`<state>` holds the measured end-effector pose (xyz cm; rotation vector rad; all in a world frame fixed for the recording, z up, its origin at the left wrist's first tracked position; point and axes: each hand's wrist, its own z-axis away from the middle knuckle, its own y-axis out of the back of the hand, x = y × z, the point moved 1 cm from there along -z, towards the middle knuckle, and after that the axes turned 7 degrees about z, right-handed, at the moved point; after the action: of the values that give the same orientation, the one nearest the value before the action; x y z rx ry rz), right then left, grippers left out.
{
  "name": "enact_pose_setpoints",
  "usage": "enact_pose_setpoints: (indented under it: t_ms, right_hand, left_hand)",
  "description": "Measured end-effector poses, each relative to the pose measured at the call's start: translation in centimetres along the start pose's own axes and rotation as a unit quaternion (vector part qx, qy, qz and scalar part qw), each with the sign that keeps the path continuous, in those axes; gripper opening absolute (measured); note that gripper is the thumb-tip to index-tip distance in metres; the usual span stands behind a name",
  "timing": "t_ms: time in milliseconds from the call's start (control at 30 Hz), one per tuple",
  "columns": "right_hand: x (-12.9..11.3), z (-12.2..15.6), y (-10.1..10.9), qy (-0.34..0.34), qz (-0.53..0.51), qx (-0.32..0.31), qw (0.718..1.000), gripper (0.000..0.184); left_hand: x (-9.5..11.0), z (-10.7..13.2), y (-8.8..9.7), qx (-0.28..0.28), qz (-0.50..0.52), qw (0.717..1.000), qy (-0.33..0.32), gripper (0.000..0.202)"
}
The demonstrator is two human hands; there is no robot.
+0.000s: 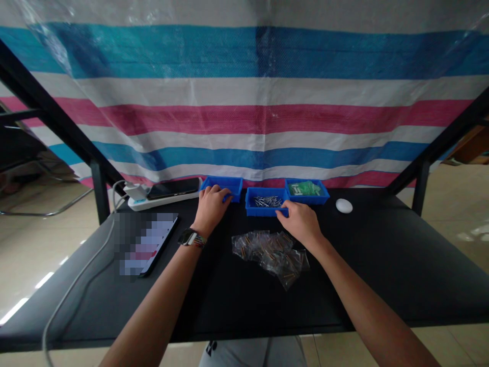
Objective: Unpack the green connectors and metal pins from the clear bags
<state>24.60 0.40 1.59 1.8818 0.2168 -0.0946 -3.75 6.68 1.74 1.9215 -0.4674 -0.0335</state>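
Observation:
My left hand [211, 205] rests on the front edge of the left blue tray [225, 184], fingers curled over its rim; a watch with a striped band is on that wrist. My right hand [300, 220] grips the front right corner of the middle blue tray [255, 209], which holds several small metal pins. A third blue tray [321, 193] to the right contains green parts. Clear plastic bags [269, 250] of small brown parts lie on the black table just under my right wrist.
A phone [173, 187] lies on a white power strip [153, 203] at the back left, its cable running off the table's left edge. A tablet [147, 243] lies on the left. A white oval object [344, 205] sits at the right. A striped tarp hangs behind.

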Motion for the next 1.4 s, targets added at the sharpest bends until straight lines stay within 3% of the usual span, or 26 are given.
enact_pose_setpoints:
  t_ms: [500, 633, 733, 967, 1033, 1167, 1300, 1400]
  right_hand:
    - [0.3, 0.1, -0.3, 0.051, -0.024, 0.01, 0.998, 0.019]
    - [0.5, -0.1, -0.5, 0.08, -0.039, 0.015, 0.996, 0.021]
    - [0.8, -0.1, -0.5, 0.102, -0.056, 0.022, 0.993, 0.022]
    - [1.2, 0.0, 0.2, 0.16, -0.127, 0.044, 0.978, 0.02]
    - [1.5, 0.0, 0.3, 0.189, -0.151, 0.065, 0.968, 0.02]
    - [2.0, -0.1, 0.4, 0.225, -0.185, 0.092, 0.952, 0.013]
    - [2.4, -0.5, 0.9, 0.171, -0.251, 0.103, 0.947, 0.009]
    - [2.8, -0.3, 1.0, 0.028, -0.388, 0.13, 0.912, 0.027]
  left_hand:
    - [0.2, 0.2, -0.7, 0.02, 0.023, 0.999, 0.012, 0.032]
    - [0.7, 0.5, -0.2, 0.031, 0.038, 0.998, -0.026, 0.049]
    - [1.4, 0.8, 0.4, 0.037, 0.076, 0.995, -0.055, 0.05]
    - [4.1, 1.2, 2.3, -0.047, 0.242, 0.952, -0.181, 0.051]
    - [5.1, 1.0, 2.6, -0.077, 0.229, 0.952, -0.185, 0.055]
    - [6.9, 0.5, 2.8, -0.133, 0.152, 0.962, -0.184, 0.092]
    - [8.1, 0.1, 2.7, -0.131, 0.146, 0.97, -0.146, 0.093]
    - [9.3, -0.1, 3.0, -0.089, 0.173, 0.975, -0.104, 0.089]
